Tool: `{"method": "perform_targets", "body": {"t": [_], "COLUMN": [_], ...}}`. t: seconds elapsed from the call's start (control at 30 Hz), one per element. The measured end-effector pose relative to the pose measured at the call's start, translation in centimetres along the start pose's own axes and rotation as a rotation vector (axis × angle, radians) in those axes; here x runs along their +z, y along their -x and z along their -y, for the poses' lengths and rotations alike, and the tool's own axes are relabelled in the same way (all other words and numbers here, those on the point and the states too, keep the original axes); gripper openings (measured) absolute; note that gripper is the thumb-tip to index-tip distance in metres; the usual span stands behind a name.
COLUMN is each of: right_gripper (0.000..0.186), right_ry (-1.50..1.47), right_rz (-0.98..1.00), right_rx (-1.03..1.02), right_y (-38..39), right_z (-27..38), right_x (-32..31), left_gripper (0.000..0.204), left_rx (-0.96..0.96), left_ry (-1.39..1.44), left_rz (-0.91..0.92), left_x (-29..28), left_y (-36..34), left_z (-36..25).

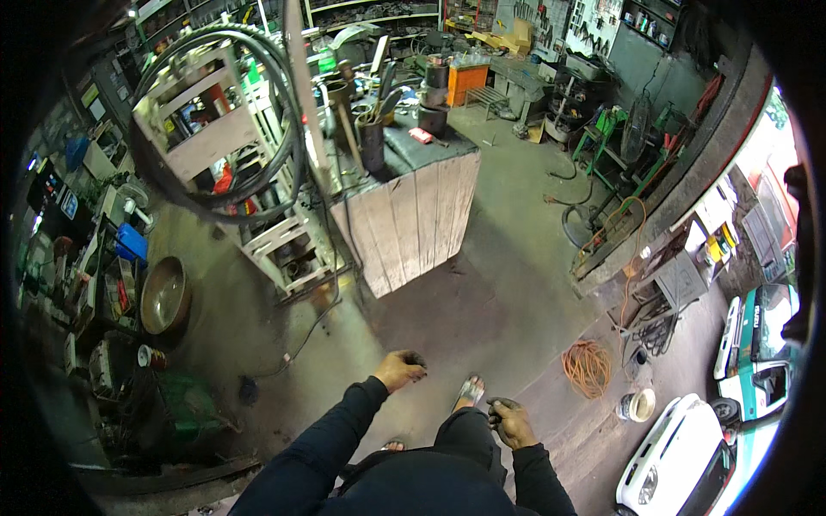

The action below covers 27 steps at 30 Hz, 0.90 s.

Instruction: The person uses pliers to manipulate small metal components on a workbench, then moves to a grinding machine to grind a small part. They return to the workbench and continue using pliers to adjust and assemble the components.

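Note:
Ahead of my body, over the floor, hangs my left hand (402,370). Its darkened fingers are curled in, and no object shows in them. To the right, beside my knee, my right hand (512,421) is closed with its fingers bent toward the palm. Whether something small sits inside it cannot be made out. Both hands are apart from everything around them. The closest large thing ahead is a workbench (413,224) with pale plank sides and a dark top. Metal cylinders and tools stand on it, with a small red object (421,135) near its edge.
A black hose coil (297,163) hangs on a pale rack (202,150). A cable (314,322) crosses the floor. At left stands a large round basin (165,295). An orange cord coil (587,368), a bucket (637,405) and a white car (671,456) are at right.

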State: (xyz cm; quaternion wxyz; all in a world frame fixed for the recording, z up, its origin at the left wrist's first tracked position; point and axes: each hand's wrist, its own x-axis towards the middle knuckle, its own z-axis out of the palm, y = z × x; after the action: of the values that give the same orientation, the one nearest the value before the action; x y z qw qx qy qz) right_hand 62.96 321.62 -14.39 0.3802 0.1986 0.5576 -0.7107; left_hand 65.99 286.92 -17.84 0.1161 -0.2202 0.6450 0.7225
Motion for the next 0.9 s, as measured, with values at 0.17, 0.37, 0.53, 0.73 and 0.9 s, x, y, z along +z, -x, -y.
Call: {"method": "perform_targets", "body": {"t": [0.17,0.37,0.53,0.73,0.9], "right_gripper": [0.015,0.018,0.018,0.024,0.021], "right_ry": [-0.156,0.018,0.167,-0.04,0.33], "right_rz": [0.079,0.281,0.393,0.413,0.482], "right_rx": [0.045,0.057,0.009,0.091,-0.007], "right_y": [-10.3,-19.5,-27.8,-39.5,-51.1], "right_z": [10.6,28.8,43.6,56.7,68.0], "right_x": [-2.7,-3.0,-0.2,4.0,3.3], "left_gripper": [0.015,0.018,0.038,0.04,0.034], "left_rx": [-0.14,-0.039,0.297,0.588,0.773], "left_ry": [0.353,-0.041,-0.385,-0.719,-0.899], "left_rz": [0.181,0.188,-0.111,-0.161,-0.15], "left_x": [7.9,14.0,16.5,16.9,17.4], "left_y": [-9.3,-19.4,-28.8,-46.4,-60.1], "left_z": [-7.9,-22.5,-33.4,-40.8,-47.3]}}
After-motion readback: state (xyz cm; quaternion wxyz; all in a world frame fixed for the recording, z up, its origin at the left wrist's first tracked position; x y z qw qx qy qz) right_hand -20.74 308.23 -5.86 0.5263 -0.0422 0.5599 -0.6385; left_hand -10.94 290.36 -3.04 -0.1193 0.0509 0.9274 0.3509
